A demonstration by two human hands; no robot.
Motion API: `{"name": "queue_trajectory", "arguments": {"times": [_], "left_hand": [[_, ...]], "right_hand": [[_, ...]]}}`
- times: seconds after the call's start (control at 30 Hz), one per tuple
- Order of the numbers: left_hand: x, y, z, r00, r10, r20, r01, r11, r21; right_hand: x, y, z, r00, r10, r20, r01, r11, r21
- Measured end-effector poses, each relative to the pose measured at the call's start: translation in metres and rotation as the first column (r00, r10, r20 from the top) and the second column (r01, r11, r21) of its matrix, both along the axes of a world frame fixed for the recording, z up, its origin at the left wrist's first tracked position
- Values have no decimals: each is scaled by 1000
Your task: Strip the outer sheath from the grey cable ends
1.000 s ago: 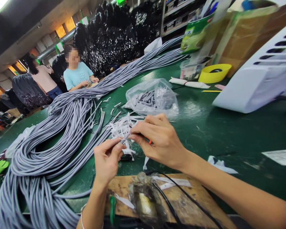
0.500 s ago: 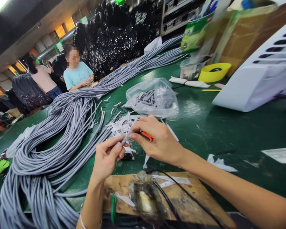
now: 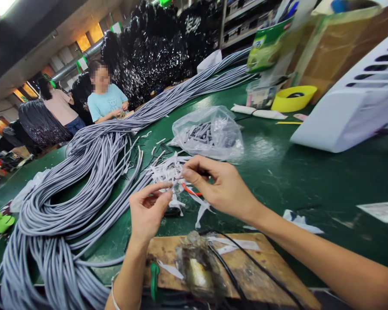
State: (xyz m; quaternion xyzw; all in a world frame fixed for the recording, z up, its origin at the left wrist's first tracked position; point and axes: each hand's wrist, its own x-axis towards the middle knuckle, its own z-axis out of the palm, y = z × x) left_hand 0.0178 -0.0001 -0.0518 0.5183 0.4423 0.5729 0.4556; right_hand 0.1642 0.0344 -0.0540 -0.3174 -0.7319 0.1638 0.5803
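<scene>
My left hand (image 3: 150, 211) is closed in a pinch, thumb against forefinger, at the end of a grey cable (image 3: 97, 261) that passes behind the wrist; the tip is small and blurred. My right hand (image 3: 220, 185) pinches just above it, close to the left fingertips, on something thin that I cannot make out. A curved orange-red handle (image 3: 191, 190) shows under the right fingers; whether the hand holds it is unclear. Behind the fingertips lies a heap of white strips (image 3: 164, 171). A large bundle of grey cables (image 3: 67, 193) sweeps along the left.
A clear plastic bag (image 3: 210, 133) of short grey pieces lies beyond my hands. Nearest me is a wooden board (image 3: 255, 267) with black cords. At right stand a white slotted casing (image 3: 333, 120), a yellow tape roll (image 3: 294, 98) and a cardboard box (image 3: 330, 47). Two people are farther back.
My fingertips have moved slightly apart, the right hand shifting a little right. More of the orange-red handle and white strips shows below the right hand. The view has shifted slightly.
</scene>
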Motion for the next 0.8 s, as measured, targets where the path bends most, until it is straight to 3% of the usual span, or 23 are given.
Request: {"name": "queue_trajectory", "arguments": {"times": [0.2, 0.37, 0.6, 0.7, 0.8], "left_hand": [[4, -1, 3, 994, 107, 37, -106, 994, -20], [3, 0, 2, 994, 94, 59, -93, 996, -9], [4, -2, -3, 1000, 25, 3, -25, 999, -36], [6, -2, -4, 1000, 28, 5, -28, 998, -54], [7, -1, -5, 1000, 20, 19, -19, 996, -85]], "right_hand": [[0, -1, 1, 982, -171, 81, 142, 948, 286], [-3, -6, 1, 985, -100, 142, 55, 955, 291], [-12, -11, -10, 951, -223, 216, 96, 872, 479], [-15, -13, -12, 959, -200, 201, 95, 894, 438], [-18, -14, -12, 996, 16, 93, -32, 984, 174]]}}
